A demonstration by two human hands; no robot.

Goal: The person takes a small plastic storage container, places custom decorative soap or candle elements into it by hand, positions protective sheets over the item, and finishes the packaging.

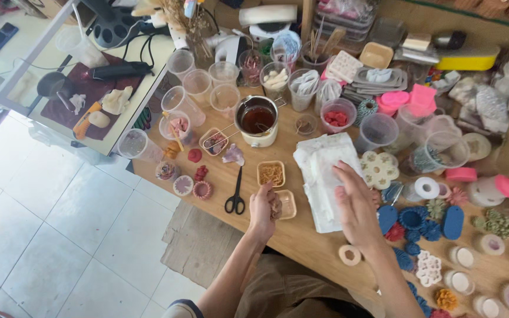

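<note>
The wooden tabletop carries a white cloth bundle right in front of you. Your right hand hovers flat over its near edge, fingers spread and empty. Your left hand curls closed around a small pinkish piece above a little tan tray, beside black scissors.

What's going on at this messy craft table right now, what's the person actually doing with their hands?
A person sits at a crowded wooden table. Their left hand holds a small pale pinkish piece beside a shallow tan tray. Their right hand hovers open over a white crumpled bag. Black scissors lie to the left, and a small pot of dark liquid sits farther back among clear plastic cups.
</note>
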